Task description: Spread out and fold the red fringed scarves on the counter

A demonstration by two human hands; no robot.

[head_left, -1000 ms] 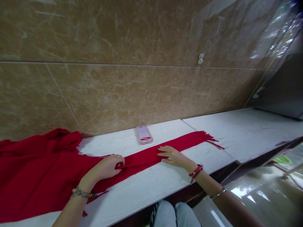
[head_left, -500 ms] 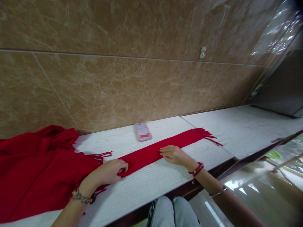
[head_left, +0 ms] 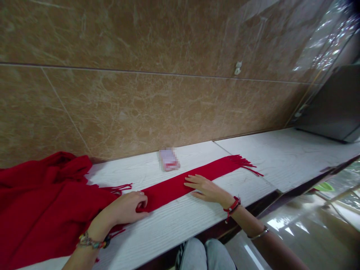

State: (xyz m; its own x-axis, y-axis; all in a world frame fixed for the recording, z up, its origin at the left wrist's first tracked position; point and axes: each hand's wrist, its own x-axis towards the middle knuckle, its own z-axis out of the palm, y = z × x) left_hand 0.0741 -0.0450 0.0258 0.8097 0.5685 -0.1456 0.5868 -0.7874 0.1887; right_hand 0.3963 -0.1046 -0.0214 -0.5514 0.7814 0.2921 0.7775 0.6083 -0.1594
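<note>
A narrow red scarf (head_left: pixel 165 193) lies flat and lengthwise, its fringed end pointing right. My left hand (head_left: pixel 128 206) is curled over the scarf's left end, gripping the cloth between thumb and fingers; the exact hold is partly hidden beneath the hand. Farther right, my right hand (head_left: pixel 205 188) rests palm down on the middle of the scarf, fingers stretched out. A large heap of red cloth (head_left: pixel 39 213) spreads out left of my left hand, with fringe strands showing at its edge near my wrist.
The white wood-grain tabletop (head_left: pixel 258 148) runs along a brown marbled tile wall (head_left: pixel 157 101). A blurred, pale pink-purple rectangular object (head_left: pixel 168 157) lies behind the scarf. At the far right stands a dark grey box-like thing (head_left: pixel 329 103); a green basin (head_left: pixel 324 186) is lower down.
The loose upper fold near my left hand has been smoothed flat, and the scarf has parted from the heap's fringe. My right hand's fingers drew together, then spread again on the cloth.
</note>
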